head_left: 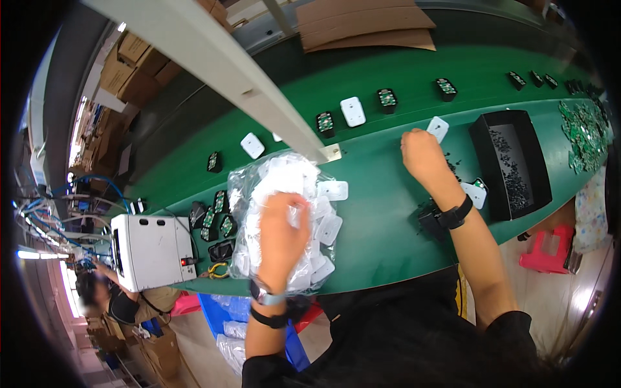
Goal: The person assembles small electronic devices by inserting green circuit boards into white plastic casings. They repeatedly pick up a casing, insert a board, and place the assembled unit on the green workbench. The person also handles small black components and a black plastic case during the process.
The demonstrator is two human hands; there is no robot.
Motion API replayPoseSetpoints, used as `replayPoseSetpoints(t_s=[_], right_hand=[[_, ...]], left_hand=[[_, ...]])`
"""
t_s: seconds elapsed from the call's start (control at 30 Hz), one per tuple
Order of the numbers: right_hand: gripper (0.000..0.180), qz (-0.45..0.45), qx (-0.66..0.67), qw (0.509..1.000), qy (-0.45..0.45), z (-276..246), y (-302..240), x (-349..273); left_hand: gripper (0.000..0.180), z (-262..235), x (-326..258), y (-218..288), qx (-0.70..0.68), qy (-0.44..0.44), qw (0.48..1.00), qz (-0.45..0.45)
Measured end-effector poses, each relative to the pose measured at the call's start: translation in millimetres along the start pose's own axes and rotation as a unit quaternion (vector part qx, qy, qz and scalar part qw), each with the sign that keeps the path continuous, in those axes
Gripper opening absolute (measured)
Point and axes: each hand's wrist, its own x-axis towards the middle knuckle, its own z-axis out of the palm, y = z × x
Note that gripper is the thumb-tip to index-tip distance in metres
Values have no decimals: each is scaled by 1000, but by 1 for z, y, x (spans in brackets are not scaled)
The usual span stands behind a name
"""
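My left hand (283, 236) is curled over a clear plastic bag (240, 187) filled with white plastic covers (330, 227). Its fingers are bent in towards the thumb, and whatever may be between them is hidden. Farther right, my right hand (424, 155) is closed, knuckles up, at the near side of the conveyor belt. A white cover (439, 128) lies right beside its knuckles; I cannot tell if they touch. Beneath my right forearm sit a black part (429, 220) and another white cover (476, 194), with small black pieces (455, 167) scattered close by.
Along the green belt (291, 97) stand several black housings with circuit boards (387, 99). A black bin (542, 161) of small black pieces and a circuit-board pile (582, 136) are at right. At left are a white machine (152, 252) and pliers (218, 270). A metal post (239, 84) slants across.
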Motion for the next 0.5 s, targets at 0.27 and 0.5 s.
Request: replayPoseSetpoints(t_s=[0.27,0.5], right_hand=[[8,-66,155,985,28,-56,-43,-31],[7,-63,351,932,55,-144,-72,-88]], left_hand=[[26,74,-6,9,174,-112,977,46],[31,97,-7,-5,213,-103,965,117]])
